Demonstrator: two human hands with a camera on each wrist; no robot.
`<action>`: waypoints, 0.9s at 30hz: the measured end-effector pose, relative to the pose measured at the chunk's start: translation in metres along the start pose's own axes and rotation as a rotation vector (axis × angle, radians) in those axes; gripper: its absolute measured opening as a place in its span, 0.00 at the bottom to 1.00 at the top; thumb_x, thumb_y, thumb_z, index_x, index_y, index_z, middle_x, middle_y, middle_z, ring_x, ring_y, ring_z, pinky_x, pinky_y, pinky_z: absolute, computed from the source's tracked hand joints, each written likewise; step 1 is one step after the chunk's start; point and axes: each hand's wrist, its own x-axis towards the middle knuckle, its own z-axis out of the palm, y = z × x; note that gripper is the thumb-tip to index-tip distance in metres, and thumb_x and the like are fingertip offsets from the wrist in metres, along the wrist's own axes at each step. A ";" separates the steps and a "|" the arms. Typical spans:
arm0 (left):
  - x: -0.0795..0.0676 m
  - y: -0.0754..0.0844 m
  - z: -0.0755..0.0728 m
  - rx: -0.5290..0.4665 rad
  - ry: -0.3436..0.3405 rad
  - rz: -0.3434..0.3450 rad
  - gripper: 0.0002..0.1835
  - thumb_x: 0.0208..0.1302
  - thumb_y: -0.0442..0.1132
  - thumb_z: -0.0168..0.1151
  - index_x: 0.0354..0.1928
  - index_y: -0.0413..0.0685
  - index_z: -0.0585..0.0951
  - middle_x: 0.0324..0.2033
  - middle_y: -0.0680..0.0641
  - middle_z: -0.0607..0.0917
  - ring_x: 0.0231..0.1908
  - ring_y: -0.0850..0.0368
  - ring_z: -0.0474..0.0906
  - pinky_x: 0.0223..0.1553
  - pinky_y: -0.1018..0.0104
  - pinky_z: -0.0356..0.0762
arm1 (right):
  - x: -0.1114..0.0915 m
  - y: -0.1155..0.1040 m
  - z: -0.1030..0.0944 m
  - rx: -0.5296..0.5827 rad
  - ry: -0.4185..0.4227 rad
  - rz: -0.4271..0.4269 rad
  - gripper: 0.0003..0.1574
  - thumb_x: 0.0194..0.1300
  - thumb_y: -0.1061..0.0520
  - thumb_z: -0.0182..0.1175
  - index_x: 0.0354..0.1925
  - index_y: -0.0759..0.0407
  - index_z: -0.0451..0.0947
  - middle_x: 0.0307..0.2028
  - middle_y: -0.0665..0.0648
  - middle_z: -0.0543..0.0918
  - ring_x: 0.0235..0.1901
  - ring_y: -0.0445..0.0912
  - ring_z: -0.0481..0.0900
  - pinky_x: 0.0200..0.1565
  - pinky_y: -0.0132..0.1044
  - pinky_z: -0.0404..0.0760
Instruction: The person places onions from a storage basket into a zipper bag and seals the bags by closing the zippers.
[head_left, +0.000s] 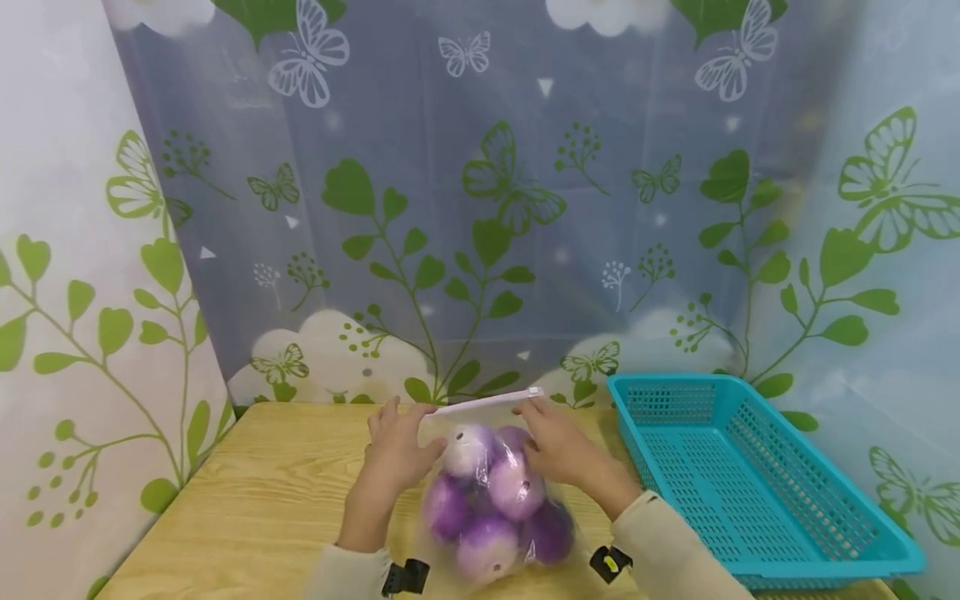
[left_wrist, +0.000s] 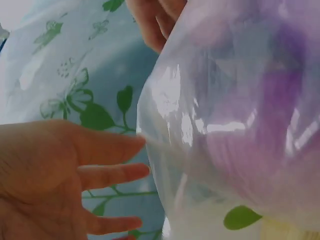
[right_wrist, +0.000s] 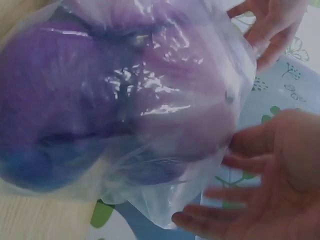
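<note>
A clear zip bag (head_left: 487,421) with a white slider strip along its top stands on the table, filled with several round purple-and-white balls (head_left: 486,546). My left hand (head_left: 397,450) is at the bag's upper left edge. In the left wrist view its fingers (left_wrist: 117,172) are straight and spread, the tips at the plastic (left_wrist: 165,110). At the upper right edge is my right hand (head_left: 566,446). The right wrist view shows its extended fingers (right_wrist: 215,215) against the bag's side. Glare on the plastic blurs the balls (right_wrist: 50,90).
A turquoise perforated basket (head_left: 712,392) stands on the right of the wooden table (head_left: 247,500), beside my right forearm. Curtains (head_left: 450,250) with green leaves and butterflies hang behind and at both sides. Dark straps (head_left: 405,577) sit at both wrists.
</note>
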 end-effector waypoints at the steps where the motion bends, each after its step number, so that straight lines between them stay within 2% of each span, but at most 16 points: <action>1: -0.001 0.004 0.002 0.018 0.015 0.007 0.21 0.67 0.40 0.67 0.60 0.46 0.81 0.71 0.27 0.65 0.71 0.25 0.56 0.60 0.24 0.71 | 0.000 -0.001 0.001 0.004 -0.023 -0.034 0.26 0.69 0.65 0.58 0.64 0.70 0.71 0.65 0.76 0.75 0.61 0.68 0.78 0.65 0.63 0.79; 3: -0.004 0.011 0.005 0.038 0.010 0.048 0.16 0.66 0.39 0.68 0.54 0.46 0.84 0.63 0.32 0.75 0.63 0.32 0.68 0.54 0.33 0.78 | 0.000 -0.004 0.003 0.023 -0.087 -0.064 0.26 0.75 0.60 0.54 0.67 0.70 0.70 0.69 0.77 0.70 0.70 0.70 0.69 0.73 0.66 0.69; 5: -0.005 0.015 0.007 0.051 -0.024 0.111 0.14 0.64 0.38 0.69 0.51 0.44 0.86 0.56 0.36 0.82 0.57 0.36 0.76 0.51 0.40 0.82 | 0.000 -0.005 0.005 0.032 -0.132 -0.057 0.27 0.79 0.56 0.50 0.69 0.69 0.70 0.71 0.76 0.68 0.74 0.70 0.64 0.77 0.66 0.62; 8: -0.006 0.018 0.009 0.064 -0.115 0.177 0.19 0.63 0.38 0.69 0.55 0.40 0.85 0.55 0.35 0.86 0.55 0.35 0.83 0.56 0.39 0.83 | 0.001 -0.008 0.008 0.021 -0.153 -0.025 0.28 0.82 0.53 0.45 0.69 0.69 0.70 0.72 0.74 0.69 0.76 0.69 0.59 0.80 0.65 0.55; 12: -0.005 0.019 0.013 0.105 -0.232 0.173 0.26 0.67 0.40 0.66 0.66 0.41 0.79 0.68 0.31 0.75 0.69 0.28 0.71 0.71 0.32 0.69 | 0.002 -0.010 0.013 0.033 -0.154 0.008 0.30 0.84 0.51 0.41 0.70 0.69 0.69 0.72 0.73 0.69 0.77 0.69 0.58 0.80 0.64 0.54; 16: -0.003 0.018 0.018 0.127 -0.324 0.151 0.28 0.73 0.40 0.59 0.72 0.43 0.72 0.76 0.28 0.61 0.75 0.24 0.57 0.74 0.26 0.58 | 0.002 -0.008 0.018 0.055 -0.198 0.053 0.35 0.85 0.47 0.36 0.75 0.68 0.63 0.76 0.71 0.63 0.79 0.68 0.54 0.81 0.62 0.54; 19: 0.001 0.018 0.021 0.146 -0.348 0.156 0.29 0.75 0.41 0.55 0.75 0.44 0.69 0.78 0.29 0.57 0.77 0.24 0.52 0.74 0.24 0.55 | 0.005 -0.005 0.019 0.051 -0.191 0.063 0.35 0.85 0.47 0.36 0.74 0.69 0.63 0.75 0.71 0.65 0.78 0.68 0.55 0.81 0.62 0.55; 24: 0.007 0.022 0.030 0.157 -0.385 0.182 0.33 0.76 0.47 0.55 0.77 0.43 0.64 0.79 0.29 0.50 0.78 0.24 0.46 0.73 0.23 0.56 | 0.007 -0.003 0.018 0.034 -0.127 0.087 0.32 0.84 0.49 0.40 0.73 0.67 0.65 0.73 0.74 0.66 0.76 0.69 0.61 0.78 0.65 0.60; 27: 0.008 0.024 0.036 0.180 -0.416 0.199 0.36 0.77 0.51 0.54 0.79 0.43 0.61 0.80 0.28 0.47 0.78 0.22 0.44 0.73 0.23 0.57 | 0.005 -0.004 0.020 0.042 -0.157 0.076 0.34 0.84 0.46 0.39 0.75 0.67 0.63 0.74 0.73 0.65 0.77 0.68 0.59 0.78 0.64 0.60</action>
